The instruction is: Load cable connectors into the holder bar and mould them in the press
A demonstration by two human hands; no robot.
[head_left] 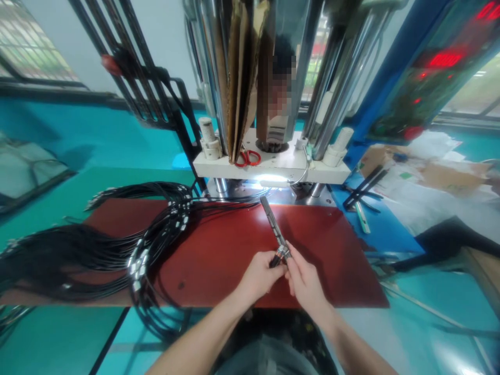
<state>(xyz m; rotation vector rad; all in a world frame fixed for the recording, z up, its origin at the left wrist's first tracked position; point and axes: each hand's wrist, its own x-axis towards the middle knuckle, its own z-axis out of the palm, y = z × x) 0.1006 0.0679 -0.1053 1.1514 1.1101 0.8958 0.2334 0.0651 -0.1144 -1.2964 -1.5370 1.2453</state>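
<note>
In front of me, both hands meet over the reddish-brown board (234,245). A long, narrow grey metal bar (274,221) with notches along it points up and away from them. My right hand (307,276) is closed round its near end. My left hand (261,273) is closed, its thumb and fingers on a small black piece (275,259) against that same end. Something orange shows between the two, too small to make out. The fingertips partly hide how the parts join.
Coiled black cables (160,234) with whitish ends lie on the board's left. Behind stands a press with a white plate (273,166), a lit lamp and red-handled scissors (248,158). Tools (363,200) rest on a blue surface at right, beside crumpled plastic bags (441,166).
</note>
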